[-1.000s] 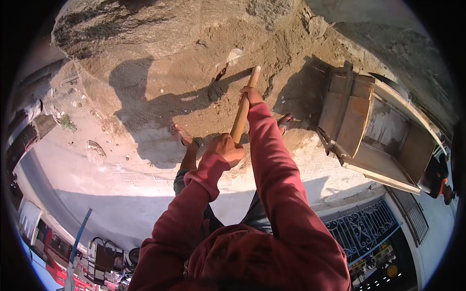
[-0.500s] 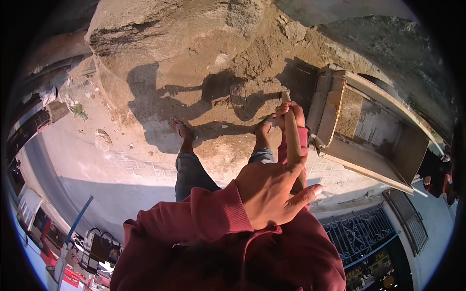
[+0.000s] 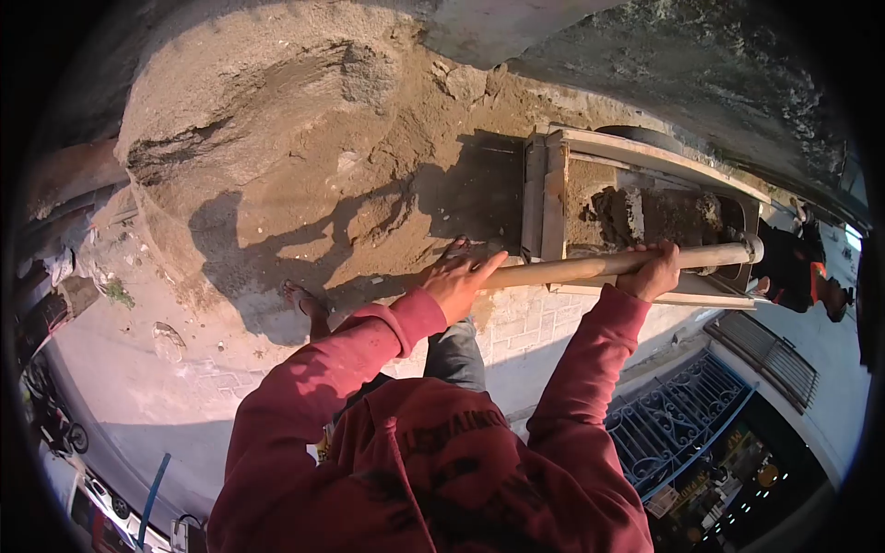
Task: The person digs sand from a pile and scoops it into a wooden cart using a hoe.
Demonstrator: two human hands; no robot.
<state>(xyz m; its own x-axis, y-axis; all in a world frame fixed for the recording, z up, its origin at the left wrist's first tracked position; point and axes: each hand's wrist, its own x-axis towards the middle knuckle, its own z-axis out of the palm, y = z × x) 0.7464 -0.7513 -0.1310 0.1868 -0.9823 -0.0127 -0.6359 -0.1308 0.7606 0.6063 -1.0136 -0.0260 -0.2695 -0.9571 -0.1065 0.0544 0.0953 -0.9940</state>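
Observation:
A long wooden handle (image 3: 562,270) lies nearly level across the view, its far end over a wooden box (image 3: 673,293). My right hand (image 3: 653,272) is wrapped round it near that end, beside the box's lower side. At the near end is my left hand (image 3: 458,281), thumb and forefinger extended along the wood; its grip is partly hidden. Inside the box, beside the handle's far end, a dark soil-covered piece (image 3: 678,217) shows, with loose sand (image 3: 590,207) to its left. Where it joins the handle is unclear.
A big sand heap (image 3: 267,120) rises at the upper left, with my shadow on it. A rough wall (image 3: 682,74) runs along the upper right. Another person (image 3: 795,267) in dark clothes is beyond the box. Blue metal railings (image 3: 678,419) stand at the lower right.
The handle has swung from upright to nearly level, its far end moving right over the box. My right hand has moved right, my left hand up onto the near end. Dark material now shows in the box.

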